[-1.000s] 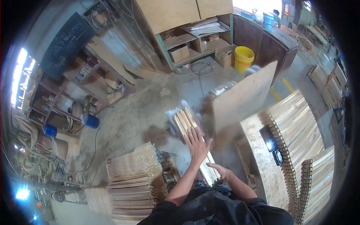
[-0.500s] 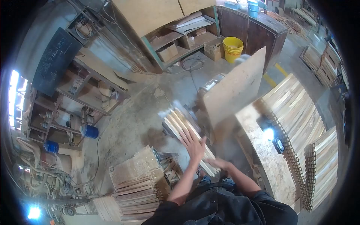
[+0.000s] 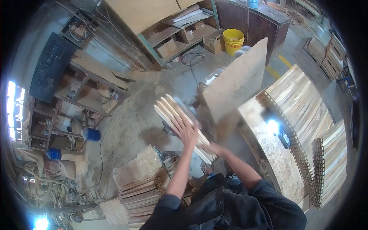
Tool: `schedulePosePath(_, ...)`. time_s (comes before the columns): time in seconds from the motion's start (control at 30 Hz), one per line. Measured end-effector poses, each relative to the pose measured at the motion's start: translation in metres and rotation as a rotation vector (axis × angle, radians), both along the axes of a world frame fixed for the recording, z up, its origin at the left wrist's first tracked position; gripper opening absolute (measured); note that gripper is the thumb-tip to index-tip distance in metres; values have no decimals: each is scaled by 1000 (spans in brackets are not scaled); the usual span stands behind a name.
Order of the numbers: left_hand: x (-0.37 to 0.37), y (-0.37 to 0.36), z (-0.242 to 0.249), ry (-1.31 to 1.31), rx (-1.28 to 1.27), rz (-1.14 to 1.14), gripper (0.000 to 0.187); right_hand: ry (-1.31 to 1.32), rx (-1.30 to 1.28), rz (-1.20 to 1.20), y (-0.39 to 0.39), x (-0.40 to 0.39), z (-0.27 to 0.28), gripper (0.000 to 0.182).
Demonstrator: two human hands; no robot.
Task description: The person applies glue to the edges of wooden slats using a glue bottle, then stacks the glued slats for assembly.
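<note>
A bundle of several pale wooden strips (image 3: 167, 108) slants across the middle of the view, side by side. My left hand (image 3: 186, 134) lies over its middle, fingers along the strips and thumb at the right edge. My right hand (image 3: 211, 148) holds the bundle's near end, its fingertips partly hidden. Just beyond and beneath the strips is a machine (image 3: 190, 107), mostly covered by them and blurred.
An upright board (image 3: 239, 82) stands right of the machine. Toothed-edged wooden strips (image 3: 301, 103) cover a table (image 3: 264, 147) at the right, with a bright lamp (image 3: 273, 127). Stacked strips (image 3: 140, 201) lie at lower left. A yellow bucket (image 3: 233, 41) stands at the back.
Both hands and the strips have shifted left and slightly up in the view. The strips' far end now sticks out left of the machine.
</note>
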State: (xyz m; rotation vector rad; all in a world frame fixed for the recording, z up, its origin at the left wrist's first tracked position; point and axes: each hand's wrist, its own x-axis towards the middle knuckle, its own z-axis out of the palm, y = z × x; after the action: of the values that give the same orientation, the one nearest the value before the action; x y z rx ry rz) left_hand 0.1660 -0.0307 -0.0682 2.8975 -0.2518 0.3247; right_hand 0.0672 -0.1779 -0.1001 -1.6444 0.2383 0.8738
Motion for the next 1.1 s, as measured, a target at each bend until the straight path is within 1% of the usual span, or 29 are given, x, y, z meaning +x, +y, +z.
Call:
schedulePosePath(0.03,-31,-7,-7,-4,-51,-10,93,68,-27,-10,0,-28,-35,109)
schedulePosePath(0.07,-59,-12,-15,-11,-101,-22,94,86,-67,62,-6,-53,-55,101)
schedulePosePath(0.1,-88,-17,-20,36,-89,-20,97,-2,110,3,-9,-84,-67,88)
schedulePosePath(0.13,-106,-20,-23,86,-79,-18,101,-88,287,-55,-10,-103,-71,85)
schedulePosePath(0.23,-105,-14,-24,95,-28,8,99,157,344,-35,-9,-98,-73,90)
schedulePosePath(0.27,-85,-8,-19,50,-27,-4,99,249,97,35,-10,-74,-30,95)
schedulePosePath(0.33,-33,2,2,-32,41,-33,95,194,328,27,-1,-21,-7,94)
schedulePosePath(0.4,16,10,19,-95,163,-75,91,314,645,6,15,34,-39,75)
schedulePosePath(0.43,36,14,21,-62,114,-63,90,432,718,-39,14,52,-12,68)
schedulePosePath(0.5,63,16,23,1,8,-42,89,398,875,-23,16,69,11,66)
schedulePosePath(0.53,63,14,21,-1,36,-24,90,420,880,-45,12,65,16,64)
schedulePosePath(0.6,47,6,8,-7,-10,-46,90,467,895,-95,5,50,19,61)
schedulePosePath(0.63,33,-2,7,-9,-35,-59,91,483,903,-129,1,38,9,61)
schedulePosePath(0.7,-7,-22,3,0,26,-64,92,523,916,-200,-10,-3,-16,62)
schedulePosePath(0.77,-53,-38,1,27,58,-77,93,490,814,-221,-22,-49,-44,61)
schedulePosePath(0.83,-95,-47,3,73,83,-90,93,618,938,-187,-36,-93,-39,61)
schedulePosePath(0.9,-117,-47,0,113,47,-97,93,600,1030,-98,-39,-116,-45,60)
schedulePosePath(0.93,-121,-48,0,132,28,-104,93,571,933,-25,-39,-116,-55,72)
schedulePosePath(0.97,-112,-45,-2,103,24,-99,93,481,779,-34,-33,-106,-68,77)
schedulePosePath(1.03,-74,-28,-9,50,15,-93,93,307,469,-59,-14,-70,-68,88)
schedulePosePath(1.1,-24,-11,-2,-5,-16,-98,90,286,423,-64,4,-17,-35,103)
